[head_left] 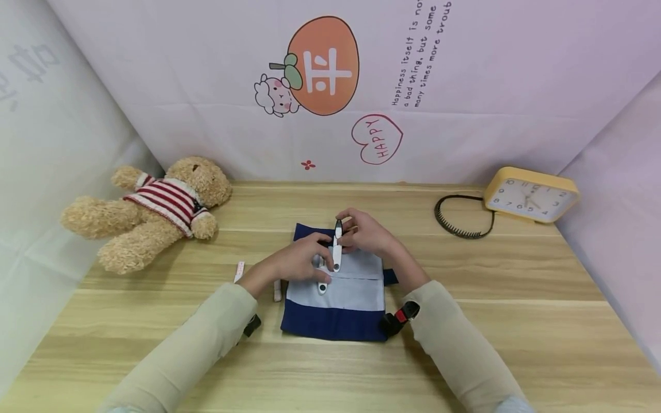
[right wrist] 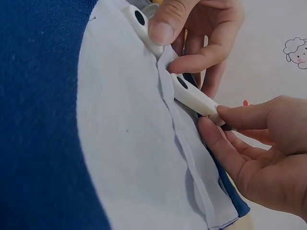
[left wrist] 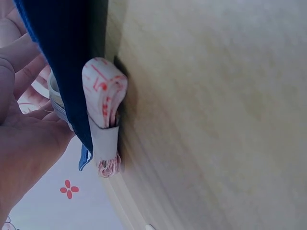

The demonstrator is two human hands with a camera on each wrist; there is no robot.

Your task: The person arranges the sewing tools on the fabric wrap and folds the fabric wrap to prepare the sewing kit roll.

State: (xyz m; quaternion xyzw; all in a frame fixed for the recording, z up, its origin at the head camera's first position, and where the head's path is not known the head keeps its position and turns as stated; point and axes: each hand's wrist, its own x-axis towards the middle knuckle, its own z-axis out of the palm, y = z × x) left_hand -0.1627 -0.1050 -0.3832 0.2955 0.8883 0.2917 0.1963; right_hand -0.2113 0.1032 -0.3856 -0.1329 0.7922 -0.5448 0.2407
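A navy cloth pouch [head_left: 335, 321] with a pale pocket panel lies unfolded on the table. My right hand [head_left: 366, 232] pinches a slim white tool [right wrist: 196, 99] near its dark tip; its other end, with a black oval, overlaps the pocket edge [right wrist: 165, 91]. To its left, a second white tool [right wrist: 144, 23] with a black oval sits at the pocket. My left hand [head_left: 302, 261] has its thumb on that second tool and its index fingertip at the pocket edge, thumb and finger apart. A greyish ringed object [left wrist: 56, 93] shows partly behind the pouch, near the left fingers.
Beside the pouch's left edge lies a folded tape measure [left wrist: 103, 96] in a paper band. A strip with red marks [head_left: 239, 271] lies farther left. A teddy bear [head_left: 160, 212] rests at back left; a yellow clock [head_left: 532, 195] and a black toothed headband [head_left: 459, 232] lie at back right.
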